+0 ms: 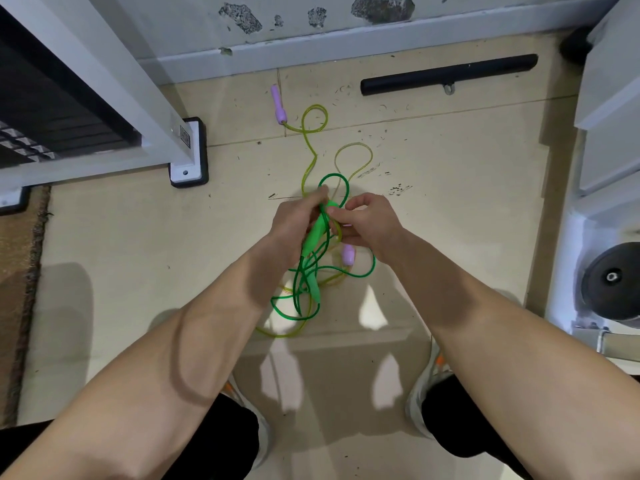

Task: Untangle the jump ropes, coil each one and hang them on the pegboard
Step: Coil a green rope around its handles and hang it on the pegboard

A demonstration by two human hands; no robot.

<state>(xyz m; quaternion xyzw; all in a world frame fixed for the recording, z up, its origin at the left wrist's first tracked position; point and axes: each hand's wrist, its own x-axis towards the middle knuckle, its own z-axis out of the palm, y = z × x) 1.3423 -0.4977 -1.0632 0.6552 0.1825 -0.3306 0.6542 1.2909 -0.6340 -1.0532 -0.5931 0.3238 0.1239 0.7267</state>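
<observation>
Floor of pale beige tile (138, 237) lies beneath my grip, and well beyond it, past the ropes, rests one long black padded bar (448, 74). Two ropes hang from my hands down to that floor. One green plastic jump rope (294, 315) bunches in loose coils just below my grip. One translucent yellow plastic jump rope (313, 114) threads through those coils and trails away ahead of me.

I count four handles, two lilac and two green. The far lilac handle (278, 103) lies well ahead of my grip, and the near lilac handle (348, 255) dangles just under my right hand (372, 220). My left hand (294, 221) is wrapped round the upper green handle (316, 233). The second green handle (313, 284) seems to hang straight below it among the loops.

My right fingers pinch the green rope's cord just beside the held handle's top. I cannot tell whether a yellow strand is caught in that pinch too.

The risk, as I judge it, is feeding the held handle through the wrong loop, which would cinch the green coils round the yellow cord. A hard tug could also drag the far lilac handle into the tangle.
</observation>
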